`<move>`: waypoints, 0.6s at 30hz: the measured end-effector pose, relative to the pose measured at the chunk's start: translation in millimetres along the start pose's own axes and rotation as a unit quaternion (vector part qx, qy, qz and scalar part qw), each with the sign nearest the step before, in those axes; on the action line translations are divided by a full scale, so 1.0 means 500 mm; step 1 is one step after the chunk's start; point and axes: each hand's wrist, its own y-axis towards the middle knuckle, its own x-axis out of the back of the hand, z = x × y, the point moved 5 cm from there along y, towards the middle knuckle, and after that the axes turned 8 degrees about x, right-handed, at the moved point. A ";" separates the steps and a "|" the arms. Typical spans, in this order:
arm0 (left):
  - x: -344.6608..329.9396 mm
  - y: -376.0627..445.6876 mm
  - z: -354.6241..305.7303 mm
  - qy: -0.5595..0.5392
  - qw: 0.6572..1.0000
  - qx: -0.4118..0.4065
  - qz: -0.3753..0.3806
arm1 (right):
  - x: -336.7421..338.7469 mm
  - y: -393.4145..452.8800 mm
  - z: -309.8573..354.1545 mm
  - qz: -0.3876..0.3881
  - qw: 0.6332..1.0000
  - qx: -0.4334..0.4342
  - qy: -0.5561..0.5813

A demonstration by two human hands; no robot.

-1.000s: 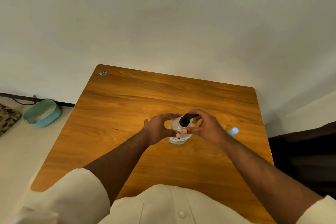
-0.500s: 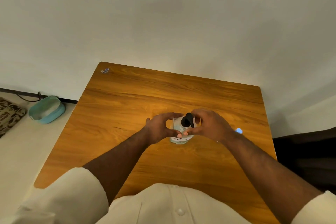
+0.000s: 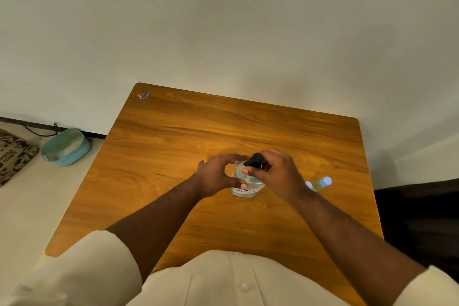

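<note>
1. Bottle (image 3: pixel 246 185) of clear, rounded plastic or glass stands upright near the middle of the table (image 3: pixel 198 126), between both hands. Its inside looks pale and watery, with a thin tube running down.
2. On top of the bottle sits a matte black pump (image 3: pixel 254 159).
3. Round the bottle's body curls the left hand (image 3: pixel 216 176), with the forefinger arched over the far side and the thumb on the near side.
4. Gripping the pump is the right hand (image 3: pixel 275 171), its thumb and bent fingers closed on it.
5. Just beyond the right wrist are two small bottles (image 3: pixel 323 182) with pale caps, partly hidden. I cannot tell what they hold.
6. A teal oval bowl (image 3: pixel 67 146) sits on the floor left of the table, by the wall. It is pale inside, and I cannot tell whether anything is in it.
7. Dark writing crosses the bottle's near side, too blurred to read. A patterned bag (image 3: pixel 15 154) at the left edge reads "insta mart". A sticker (image 3: pixel 144 95) on the table's far left corner is unreadable.
8. The table is glossy orange-brown wood grain with rounded corners. The shirt (image 3: pixel 223 278) is cream, with a button.
</note>
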 end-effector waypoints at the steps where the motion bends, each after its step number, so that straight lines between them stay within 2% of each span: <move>1: -0.002 -0.001 0.003 -0.001 1.000 -0.003 0.000 | -0.007 -0.009 -0.001 -0.033 0.999 -0.001 -0.025; 3: -0.006 0.000 0.011 -0.008 1.000 -0.004 -0.001 | -0.015 -0.022 -0.003 -0.047 0.995 -0.047 -0.080; 6: -0.006 0.002 0.016 -0.013 1.000 -0.001 -0.015 | -0.004 -0.020 -0.014 0.054 0.971 -0.145 -0.182; 8: -0.007 0.004 0.012 -0.012 1.000 0.001 -0.012 | 0.024 -0.015 -0.020 0.103 0.970 -0.159 -0.150; 12: -0.015 0.011 0.015 -0.028 1.000 -0.006 0.005 | 0.054 0.014 0.000 0.200 0.978 -0.058 0.009; 15: -0.019 0.015 0.024 -0.035 0.999 -0.013 0.012 | 0.027 0.039 0.007 0.236 0.972 -0.004 0.016; 18: -0.016 0.009 0.014 -0.034 0.999 -0.008 0.010 | 0.019 0.053 0.013 0.206 0.978 -0.011 -0.033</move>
